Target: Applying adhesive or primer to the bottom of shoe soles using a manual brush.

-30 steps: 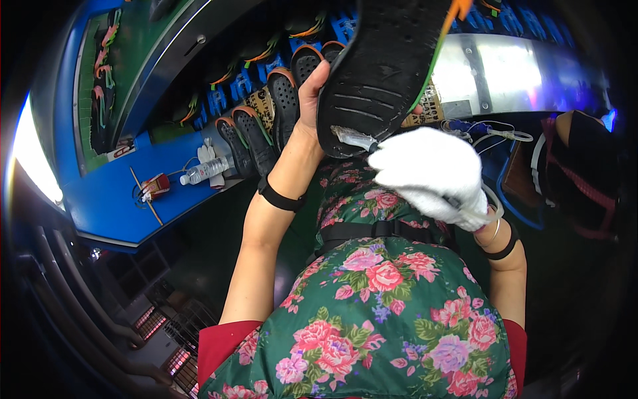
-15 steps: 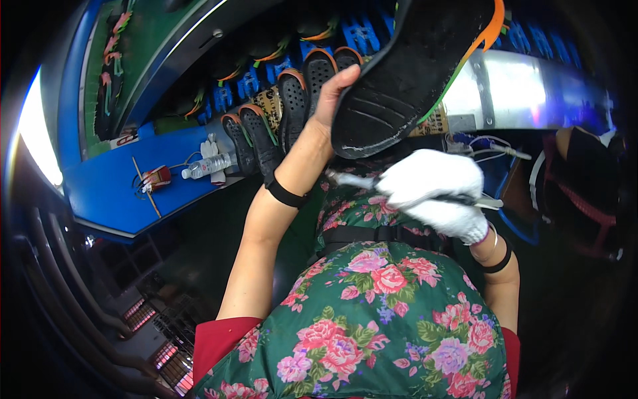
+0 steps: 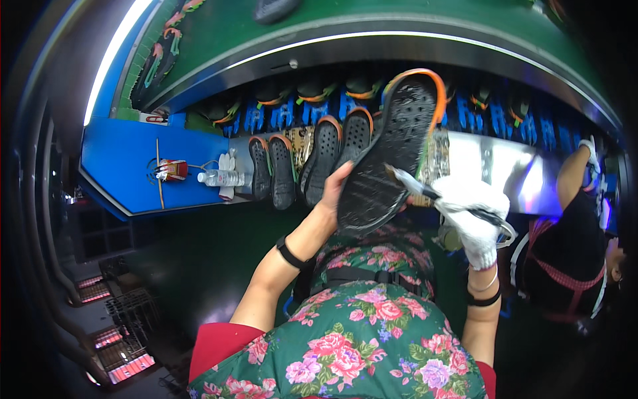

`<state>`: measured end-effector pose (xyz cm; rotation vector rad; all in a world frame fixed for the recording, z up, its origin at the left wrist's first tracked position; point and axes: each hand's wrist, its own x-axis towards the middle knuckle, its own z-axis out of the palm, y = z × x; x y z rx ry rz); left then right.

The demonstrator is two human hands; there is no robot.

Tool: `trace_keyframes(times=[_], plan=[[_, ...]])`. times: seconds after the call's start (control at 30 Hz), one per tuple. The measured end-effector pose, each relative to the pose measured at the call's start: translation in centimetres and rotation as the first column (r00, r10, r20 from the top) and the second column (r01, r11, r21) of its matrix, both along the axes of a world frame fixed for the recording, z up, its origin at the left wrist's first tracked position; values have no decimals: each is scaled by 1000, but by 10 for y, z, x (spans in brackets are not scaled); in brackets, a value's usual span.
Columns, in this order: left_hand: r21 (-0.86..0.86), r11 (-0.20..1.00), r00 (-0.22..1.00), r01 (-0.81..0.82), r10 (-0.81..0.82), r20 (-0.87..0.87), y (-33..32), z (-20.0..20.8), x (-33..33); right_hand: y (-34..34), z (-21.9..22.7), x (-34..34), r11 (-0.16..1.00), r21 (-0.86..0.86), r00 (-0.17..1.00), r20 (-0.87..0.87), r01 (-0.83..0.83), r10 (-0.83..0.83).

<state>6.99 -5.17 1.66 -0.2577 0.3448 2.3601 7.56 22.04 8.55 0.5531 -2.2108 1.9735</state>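
Note:
My bare left hand [image 3: 334, 193] is closed around the heel end of a black shoe sole [image 3: 385, 149] with an orange and green rim; my fingertips show at its right edge. The sole is tilted, its perforated, ridged face toward me, and that face looks shiny in places. In a white knitted glove, my right hand [image 3: 473, 207] grips a brush [image 3: 415, 183]. The brush's tip lies over the lower part of the sole; whether it touches is unclear. Left of it, several similar soles [image 3: 282, 173] lean in a row along the bench.
A blue side table [image 3: 123, 159] at the left carries a water bottle [image 3: 222, 177] and a small red item [image 3: 174, 170]. Behind is a rack with blue holders [image 3: 256, 116], below a green conveyor belt [image 3: 425, 16]. Another person [image 3: 565, 259] works at the right.
The sole has come lower and nearer my body in my left hand. My right hand has brought the brush up over the sole's face. The view has shifted, showing more of the belt.

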Motion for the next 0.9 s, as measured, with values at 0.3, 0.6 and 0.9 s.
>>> trace_keyframes(times=[0.3,0.6,0.9], plan=[[142,974,643,-178,224,-732,-125,116,-124,-12,-61,4,760,-583,898,440,286,-1],[-16,496,478,-868,828,-293,-193,111,-233,-49,-96,9,788,-555,793,591,267,148],[-601,-209,635,-772,-212,-743,-123,129,-253,-55,-106,8,752,-572,825,561,329,66]])
